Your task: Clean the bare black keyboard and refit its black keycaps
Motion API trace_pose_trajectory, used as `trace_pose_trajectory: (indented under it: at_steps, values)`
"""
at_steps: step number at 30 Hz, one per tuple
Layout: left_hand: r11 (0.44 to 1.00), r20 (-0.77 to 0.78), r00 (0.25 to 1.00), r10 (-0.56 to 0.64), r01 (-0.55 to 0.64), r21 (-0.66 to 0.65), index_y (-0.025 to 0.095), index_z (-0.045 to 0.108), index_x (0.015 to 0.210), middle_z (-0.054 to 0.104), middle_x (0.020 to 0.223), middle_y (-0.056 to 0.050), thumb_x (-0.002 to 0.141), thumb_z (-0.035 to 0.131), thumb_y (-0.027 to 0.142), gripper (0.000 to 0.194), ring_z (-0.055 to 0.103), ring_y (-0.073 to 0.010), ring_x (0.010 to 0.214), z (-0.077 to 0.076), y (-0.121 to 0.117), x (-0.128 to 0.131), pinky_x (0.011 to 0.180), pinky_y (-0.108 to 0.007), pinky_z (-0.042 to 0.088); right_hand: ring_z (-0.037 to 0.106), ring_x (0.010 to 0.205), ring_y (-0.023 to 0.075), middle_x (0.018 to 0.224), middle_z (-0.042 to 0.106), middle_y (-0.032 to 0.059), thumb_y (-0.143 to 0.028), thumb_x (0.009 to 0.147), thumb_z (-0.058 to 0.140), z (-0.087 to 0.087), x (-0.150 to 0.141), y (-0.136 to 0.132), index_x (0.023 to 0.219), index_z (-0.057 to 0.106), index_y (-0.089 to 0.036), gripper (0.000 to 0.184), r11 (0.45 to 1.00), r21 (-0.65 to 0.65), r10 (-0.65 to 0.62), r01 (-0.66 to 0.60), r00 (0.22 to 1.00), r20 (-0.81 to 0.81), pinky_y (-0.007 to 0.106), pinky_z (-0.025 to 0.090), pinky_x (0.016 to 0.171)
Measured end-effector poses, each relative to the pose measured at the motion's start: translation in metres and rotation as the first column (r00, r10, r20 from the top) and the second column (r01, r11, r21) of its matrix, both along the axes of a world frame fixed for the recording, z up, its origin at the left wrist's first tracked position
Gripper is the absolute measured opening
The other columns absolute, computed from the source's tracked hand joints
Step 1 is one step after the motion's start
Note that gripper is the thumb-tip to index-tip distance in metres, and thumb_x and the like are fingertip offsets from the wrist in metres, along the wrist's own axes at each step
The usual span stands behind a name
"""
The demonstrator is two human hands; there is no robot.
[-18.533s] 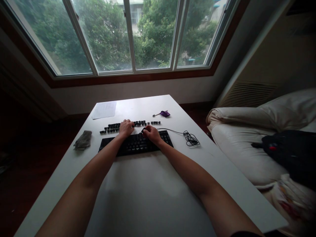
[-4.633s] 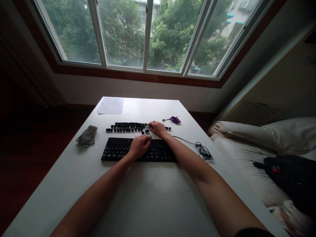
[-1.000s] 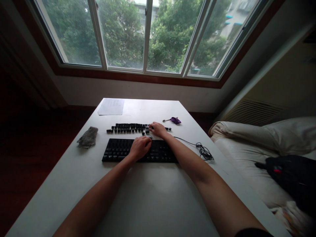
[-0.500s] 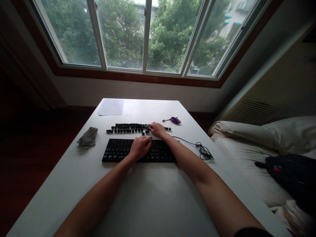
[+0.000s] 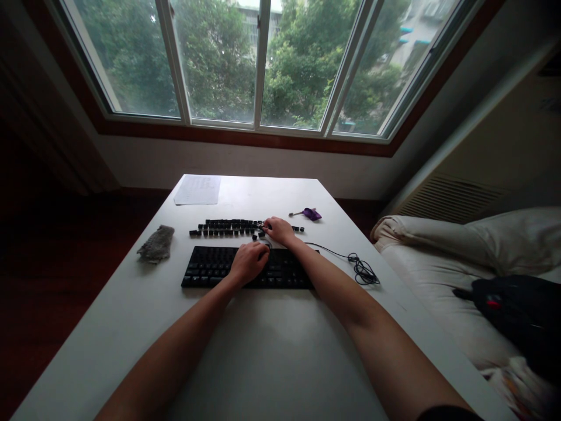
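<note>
Below a window (image 5: 219, 70), a white table (image 5: 245, 351) is set. On it, a black keyboard (image 5: 210, 264) is partly covered by the curled left hand (image 5: 249, 261); just beyond that hand, rows of loose keycaps (image 5: 225, 233) are met by the right hand (image 5: 279, 229), fingers bent. Whether anything is gripped by either cannot be told. Well left of the left hand, a grey cloth (image 5: 156, 244) is seen.

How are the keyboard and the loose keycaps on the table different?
The keyboard is one long block, while the loose keycaps are many small separate pieces. The keyboard lies nearer the camera; the loose keycaps sit in rough rows beyond it. The left hand is over the keyboard, the right hand at the loose keycaps. Both are black and on the white table.
</note>
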State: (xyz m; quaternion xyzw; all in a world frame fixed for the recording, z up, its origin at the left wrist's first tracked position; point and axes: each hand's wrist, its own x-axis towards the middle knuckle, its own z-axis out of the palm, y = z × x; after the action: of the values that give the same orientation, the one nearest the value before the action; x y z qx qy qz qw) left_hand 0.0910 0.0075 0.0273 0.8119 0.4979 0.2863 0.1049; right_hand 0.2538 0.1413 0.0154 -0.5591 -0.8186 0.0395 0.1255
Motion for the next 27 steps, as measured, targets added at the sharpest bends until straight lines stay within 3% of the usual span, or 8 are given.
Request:
trace_pose_trajectory:
  at_steps: [16, 20, 23, 27]
  values:
    - [1.0, 0.032, 0.999, -0.002, 0.002, -0.004, 0.025, 0.069, 0.089, 0.07, 0.093, -0.004, 0.089, 0.054, 0.025, 0.015, 0.062, -0.0195, 0.086, 0.002, -0.001, 0.001, 0.082, -0.032, 0.042, 0.061, 0.093, 0.0182, 0.103, 0.067, 0.0048, -0.042, 0.092, 0.057, -0.002, 0.0, 0.001, 0.101, 0.067, -0.025, 0.023, 1.0, 0.018, -0.023, 0.023, 1.0, -0.018, 0.026, 0.04, 0.078]
    - [0.995, 0.131, 0.988, 0.087, -0.092, 0.031, 0.024, 0.069, 0.087, 0.07, 0.091, -0.004, 0.09, 0.051, 0.027, 0.018, 0.062, -0.0194, 0.086, 0.0, -0.001, 0.0, 0.082, -0.032, 0.043, 0.061, 0.094, 0.0179, 0.105, 0.067, 0.0049, -0.042, 0.093, 0.057, 0.004, 0.0, -0.003, 0.104, 0.067, -0.024, 0.024, 0.999, 0.035, -0.008, 0.01, 0.999, -0.047, 0.026, 0.041, 0.078]
    - [0.967, 0.306, 0.921, 0.242, -0.256, 0.005, 0.022, 0.068, 0.087, 0.07, 0.088, -0.004, 0.091, 0.048, 0.029, 0.021, 0.062, -0.0182, 0.082, -0.004, 0.003, -0.004, 0.078, -0.03, 0.044, 0.061, 0.093, 0.0173, 0.105, 0.067, 0.0043, -0.041, 0.092, 0.058, 0.008, -0.001, -0.007, 0.107, 0.066, -0.024, 0.024, 0.998, 0.039, 0.055, -0.053, 0.997, -0.062, 0.025, 0.041, 0.077]
    - [0.909, 0.527, 0.748, 0.403, -0.392, -0.139, 0.021, 0.066, 0.088, 0.068, 0.08, -0.002, 0.09, 0.044, 0.032, 0.025, 0.062, -0.0172, 0.076, -0.013, 0.013, -0.014, 0.071, -0.027, 0.045, 0.062, 0.091, 0.0166, 0.105, 0.067, 0.0031, -0.043, 0.09, 0.062, 0.009, -0.005, -0.015, 0.107, 0.068, -0.026, 0.025, 0.984, 0.014, 0.179, -0.178, 0.983, -0.044, 0.024, 0.042, 0.077]
